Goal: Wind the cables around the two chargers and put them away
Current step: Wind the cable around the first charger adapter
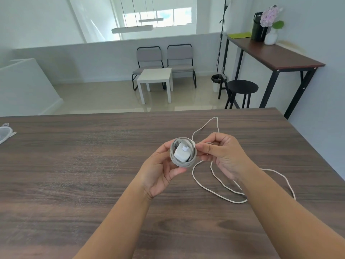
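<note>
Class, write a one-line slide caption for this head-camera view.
Left hand holds a white charger ringed with cable coils; right hand pinches the cable trailing loose on the wooden table.

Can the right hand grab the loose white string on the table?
Probably yes. The loose cable lies just below the right hand with nothing between, but that hand is pinching the cable by the charger and must let go first.

Two grey chairs (pixel 164 60), white walls (pixel 33 21)
</note>
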{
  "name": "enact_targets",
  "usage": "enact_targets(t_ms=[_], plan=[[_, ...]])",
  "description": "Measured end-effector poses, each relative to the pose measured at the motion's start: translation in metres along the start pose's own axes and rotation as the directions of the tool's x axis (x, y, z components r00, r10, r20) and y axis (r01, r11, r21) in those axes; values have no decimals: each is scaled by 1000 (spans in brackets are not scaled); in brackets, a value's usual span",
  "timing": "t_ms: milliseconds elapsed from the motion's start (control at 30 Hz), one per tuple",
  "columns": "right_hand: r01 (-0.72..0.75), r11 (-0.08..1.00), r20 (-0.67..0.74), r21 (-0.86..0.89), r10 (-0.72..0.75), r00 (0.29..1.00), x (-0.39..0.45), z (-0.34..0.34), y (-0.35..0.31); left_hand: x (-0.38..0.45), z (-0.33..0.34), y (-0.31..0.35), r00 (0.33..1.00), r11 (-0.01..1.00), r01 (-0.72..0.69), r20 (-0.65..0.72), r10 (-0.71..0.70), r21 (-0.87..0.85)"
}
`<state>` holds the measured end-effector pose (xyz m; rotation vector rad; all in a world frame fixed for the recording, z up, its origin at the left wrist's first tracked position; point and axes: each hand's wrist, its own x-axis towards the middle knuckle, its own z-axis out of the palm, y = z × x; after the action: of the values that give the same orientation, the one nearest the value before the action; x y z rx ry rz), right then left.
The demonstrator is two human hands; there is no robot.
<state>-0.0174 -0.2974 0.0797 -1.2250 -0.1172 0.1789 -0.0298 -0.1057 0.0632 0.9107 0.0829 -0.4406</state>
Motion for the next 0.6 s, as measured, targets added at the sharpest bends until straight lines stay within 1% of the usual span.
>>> enact_targets(t_ms=[67, 100, 133, 233, 300, 367, 433, 533, 600], plan=[[37, 999, -80, 22, -36, 996, 1, 2, 4, 1, 2, -2, 999, 997, 27, -36, -30, -67], [51, 998, -107, 23, -49, 993, 1, 3, 6, 0, 3, -2, 999, 997, 21, -32, -24, -72], [62, 998, -126, 25, -58, 990, 1, 3, 7, -1, 3, -2, 1000, 999, 2, -8, -3, -51], [73, 996, -151, 48, -65, 986, 0, 6, 10, -5, 5, -3, 995, 992, -87, 62, 82, 95], [70, 992, -167, 104, -52, 985, -1, 9, 10, -5, 5, -4, 994, 987, -102, 53, 96, 121], [68, 978, -174, 195, -34, 984, -1, 12, 9, -5, 6, -2, 997, 994, -74, 33, 72, 78], [65, 963, -171, 261, -20, 985, -2, 16, 8, -5, 9, -1, 999, 999, -6, 46, 4, 33], [78, 962, -171, 262, -34, 985, -2, 22, 4, -4, 12, -3, 995, 994, 84, 38, -87, 73], [107, 969, -186, 223, -65, 980, -1, 25, 3, -1, 12, -6, 995, 987, 98, -1, -98, 128]])
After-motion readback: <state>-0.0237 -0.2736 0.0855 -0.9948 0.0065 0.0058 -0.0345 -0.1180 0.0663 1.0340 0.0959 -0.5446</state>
